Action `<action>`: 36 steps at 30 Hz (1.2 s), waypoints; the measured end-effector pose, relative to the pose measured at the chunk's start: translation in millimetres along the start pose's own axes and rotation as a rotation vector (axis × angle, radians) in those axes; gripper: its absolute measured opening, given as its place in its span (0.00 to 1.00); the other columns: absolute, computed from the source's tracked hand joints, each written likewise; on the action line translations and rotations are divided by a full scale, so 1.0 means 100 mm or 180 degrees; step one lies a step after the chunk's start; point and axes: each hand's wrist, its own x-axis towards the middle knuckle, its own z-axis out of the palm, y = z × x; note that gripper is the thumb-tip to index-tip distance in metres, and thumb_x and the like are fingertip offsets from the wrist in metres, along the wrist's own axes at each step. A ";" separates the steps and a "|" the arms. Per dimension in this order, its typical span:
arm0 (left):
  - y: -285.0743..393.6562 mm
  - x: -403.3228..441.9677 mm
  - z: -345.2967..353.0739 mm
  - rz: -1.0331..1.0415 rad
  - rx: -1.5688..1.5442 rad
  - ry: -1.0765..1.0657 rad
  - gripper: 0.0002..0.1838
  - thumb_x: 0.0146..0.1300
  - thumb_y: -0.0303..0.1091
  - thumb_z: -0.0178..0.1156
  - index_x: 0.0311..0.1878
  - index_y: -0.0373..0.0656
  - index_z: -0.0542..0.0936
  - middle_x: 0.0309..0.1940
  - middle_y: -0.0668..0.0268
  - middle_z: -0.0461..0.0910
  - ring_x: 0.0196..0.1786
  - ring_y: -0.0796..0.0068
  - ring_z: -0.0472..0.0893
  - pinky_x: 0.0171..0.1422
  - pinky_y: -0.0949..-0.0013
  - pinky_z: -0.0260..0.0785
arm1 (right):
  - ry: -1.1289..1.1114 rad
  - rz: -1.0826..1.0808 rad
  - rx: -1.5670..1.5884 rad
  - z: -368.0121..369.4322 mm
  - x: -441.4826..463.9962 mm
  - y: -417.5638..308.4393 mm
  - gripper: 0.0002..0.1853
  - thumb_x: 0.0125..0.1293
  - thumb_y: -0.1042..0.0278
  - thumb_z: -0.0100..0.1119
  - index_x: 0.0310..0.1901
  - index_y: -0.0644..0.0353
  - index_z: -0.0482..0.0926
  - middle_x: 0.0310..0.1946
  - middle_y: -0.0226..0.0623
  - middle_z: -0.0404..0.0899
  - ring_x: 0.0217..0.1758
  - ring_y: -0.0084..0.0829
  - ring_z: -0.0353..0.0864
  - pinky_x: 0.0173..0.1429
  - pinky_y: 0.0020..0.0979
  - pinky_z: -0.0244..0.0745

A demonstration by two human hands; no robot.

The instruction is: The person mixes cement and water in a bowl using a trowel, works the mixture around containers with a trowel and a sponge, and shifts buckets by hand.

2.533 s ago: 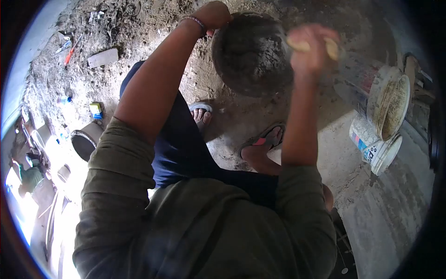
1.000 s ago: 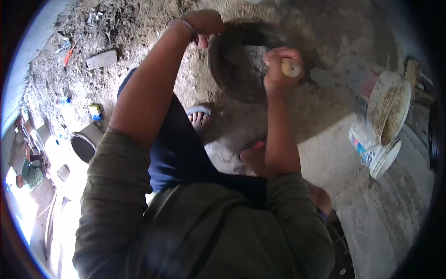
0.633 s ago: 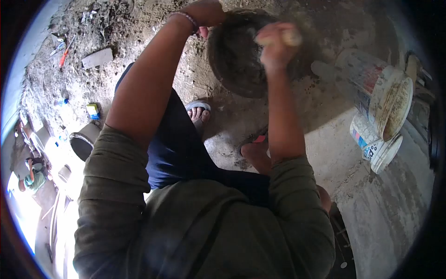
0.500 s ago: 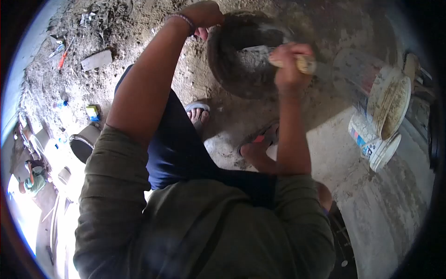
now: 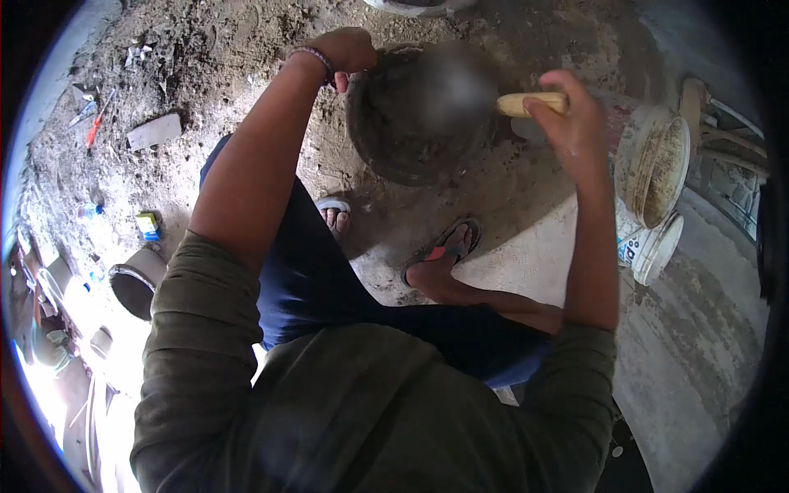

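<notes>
Left hand: the left hand is at the near-left part of the tub's rim, wrist bent, fingers curled down; whether they grip the edge I cannot tell. A beaded bracelet circles the wrist.
Right hand: the right hand is closed around a pale wooden handle, just beyond the right side of the tub, its forefinger lifted away from the wood.
Tool end: a grey blur over the tub, beside the handle's tip, hides its shape.
Tub: the round dark tub sits on the ground in front of the feet, between the two hands, with dark, lumpy stuff inside.
Feet: both wear sandals; the right sandal has a red strap.
Right side: a stained bucket lies tipped, its mouth turned away from the tub; a white bucket with lettering lies right against it.
Left side: a flat grey slab, a red-handled tool and a yellow-and-blue box lie on the rough ground; near the box is a dark-mouthed bucket.
Top edge: part of a pale round thing shows, cut off by the frame.
</notes>
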 end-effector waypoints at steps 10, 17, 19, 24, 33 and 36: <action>0.17 -0.12 0.17 0.0488 -0.0117 0.0340 0.22 0.70 0.39 0.52 0.29 0.27 0.80 0.22 0.49 0.84 0.22 0.61 0.86 0.25 0.61 0.79 | -0.1432 -0.0814 -0.2219 0.24 -0.10 -0.07 0.08 0.57 0.65 0.63 0.33 0.60 0.85 0.32 0.47 0.84 0.43 0.47 0.85 0.48 0.45 0.78; 0.25 -0.14 0.26 0.0805 0.0341 0.0485 0.23 0.68 0.42 0.51 0.23 0.35 0.81 0.16 0.55 0.82 0.22 0.66 0.86 0.36 0.63 0.81 | -0.1950 0.0402 -0.0219 1.06 -0.52 0.60 0.11 0.62 0.64 0.61 0.40 0.63 0.82 0.21 0.41 0.79 0.24 0.41 0.81 0.29 0.38 0.74; 0.22 -0.17 0.28 0.0962 0.0709 0.0795 0.23 0.68 0.42 0.52 0.22 0.37 0.81 0.15 0.57 0.81 0.24 0.67 0.86 0.39 0.64 0.80 | -0.2104 0.1451 0.0868 1.05 -0.70 0.56 0.12 0.62 0.64 0.62 0.43 0.63 0.80 0.18 0.35 0.74 0.18 0.31 0.77 0.22 0.33 0.69; 0.09 -0.05 0.40 0.0883 0.0741 0.0739 0.16 0.60 0.35 0.51 0.33 0.36 0.86 0.32 0.49 0.86 0.40 0.60 0.88 0.50 0.60 0.80 | -0.2515 0.2320 0.1780 1.26 -0.80 0.33 0.12 0.61 0.69 0.65 0.42 0.65 0.76 0.18 0.33 0.72 0.15 0.22 0.71 0.18 0.30 0.64; -0.16 0.21 0.54 0.1025 0.0685 0.1579 0.18 0.63 0.43 0.54 0.34 0.36 0.85 0.28 0.51 0.84 0.36 0.56 0.87 0.49 0.57 0.78 | -0.2510 0.2854 0.3402 1.41 -0.87 0.02 0.13 0.58 0.71 0.65 0.41 0.60 0.72 0.22 0.30 0.73 0.17 0.20 0.70 0.19 0.27 0.62; -0.07 0.12 0.39 0.0729 0.0312 0.1110 0.21 0.66 0.46 0.55 0.34 0.36 0.84 0.26 0.53 0.84 0.36 0.54 0.86 0.49 0.56 0.77 | -0.2357 0.3265 0.4234 1.34 -0.96 0.10 0.15 0.59 0.69 0.64 0.45 0.60 0.73 0.24 0.29 0.74 0.19 0.19 0.70 0.21 0.25 0.62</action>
